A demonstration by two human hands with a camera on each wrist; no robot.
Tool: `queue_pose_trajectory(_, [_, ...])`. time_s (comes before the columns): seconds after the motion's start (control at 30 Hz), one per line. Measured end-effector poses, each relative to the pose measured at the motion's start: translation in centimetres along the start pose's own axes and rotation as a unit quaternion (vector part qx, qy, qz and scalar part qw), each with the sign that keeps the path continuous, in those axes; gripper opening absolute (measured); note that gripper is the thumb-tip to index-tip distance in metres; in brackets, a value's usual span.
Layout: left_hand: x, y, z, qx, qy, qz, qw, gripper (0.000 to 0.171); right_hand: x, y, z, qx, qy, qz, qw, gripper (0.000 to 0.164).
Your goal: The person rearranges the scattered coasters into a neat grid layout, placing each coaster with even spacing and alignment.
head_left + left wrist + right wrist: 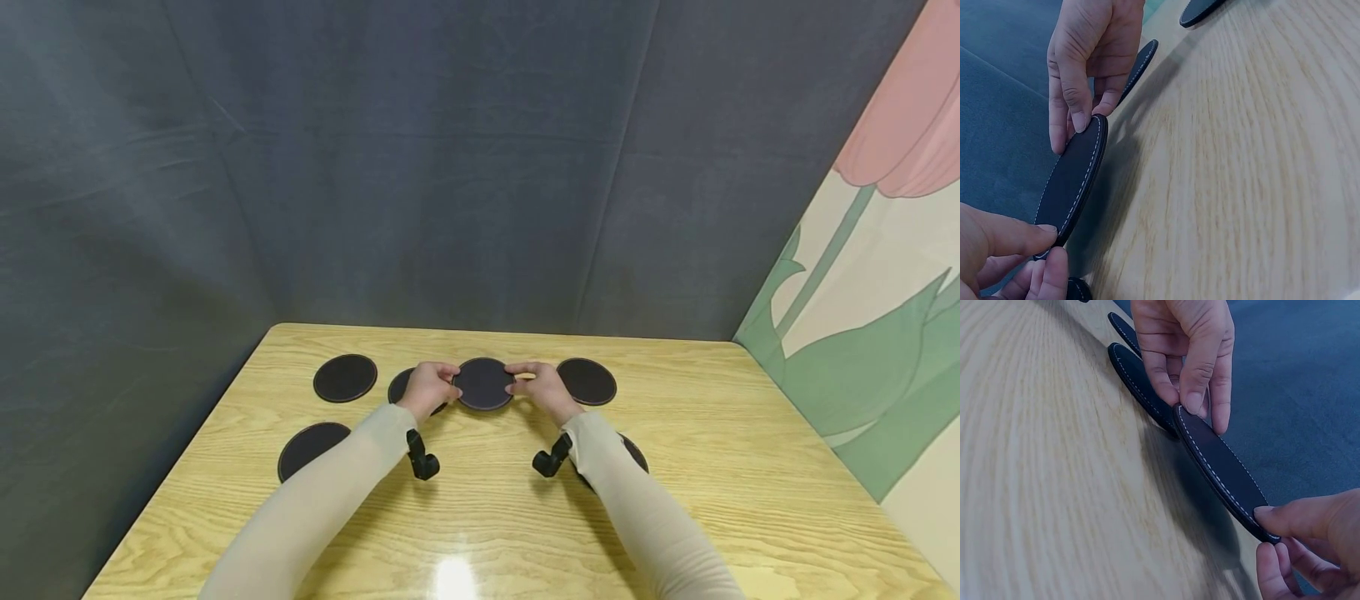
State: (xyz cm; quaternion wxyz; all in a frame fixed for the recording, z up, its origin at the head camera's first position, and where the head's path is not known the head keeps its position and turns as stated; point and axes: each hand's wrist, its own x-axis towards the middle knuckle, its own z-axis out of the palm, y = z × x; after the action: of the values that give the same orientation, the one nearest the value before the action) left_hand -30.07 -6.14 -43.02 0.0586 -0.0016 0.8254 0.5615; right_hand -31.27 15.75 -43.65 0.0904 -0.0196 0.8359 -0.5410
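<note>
A round black coaster (483, 383) with pale stitching round its rim is held between both hands, just above the wooden table. My left hand (429, 387) pinches its left edge, thumb on top and fingers beneath. On the opposite edge, my right hand (546, 390) grips it the same way. In the left wrist view the coaster (1072, 178) casts a shadow on the wood, apart from the surface. The right wrist view shows the held coaster (1222, 465) near another dark coaster (1138, 387) lying behind it.
More black coasters lie on the wooden table (480, 492): one at the back left (345, 377), one at the front left (309, 447), one at the back right (587, 382). Others are partly hidden by the left hand and right forearm. A dark curtain (450, 167) hangs behind.
</note>
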Motion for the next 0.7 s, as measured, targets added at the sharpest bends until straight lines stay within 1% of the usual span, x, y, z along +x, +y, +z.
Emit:
queue_pose_trajectory(0.13, [-0.02,-0.08,0.07,0.013,0.001,-0.002,0.9999,0.042,0.07,0.07,0.20,-0.010,0.009,0.006,1.000,0.040])
queue_pose_trajectory(0.37, [0.19,-0.53,0.18,0.025,-0.002,-0.012,0.9996,0.040,0.10,0.30,0.54,-0.016,0.006,0.020,1.000,0.040])
queue_pose_trajectory(0.6, [0.30,-0.69,0.32,0.034,0.001,-0.016,0.9993,0.040,0.21,0.51,0.61,-0.019,0.003,0.014,1.000,0.039])
queue_pose_trajectory(0.7, [0.43,-0.77,0.39,0.040,0.002,-0.016,0.9991,0.040,0.22,0.55,0.63,-0.013,0.002,0.019,1.000,0.040])
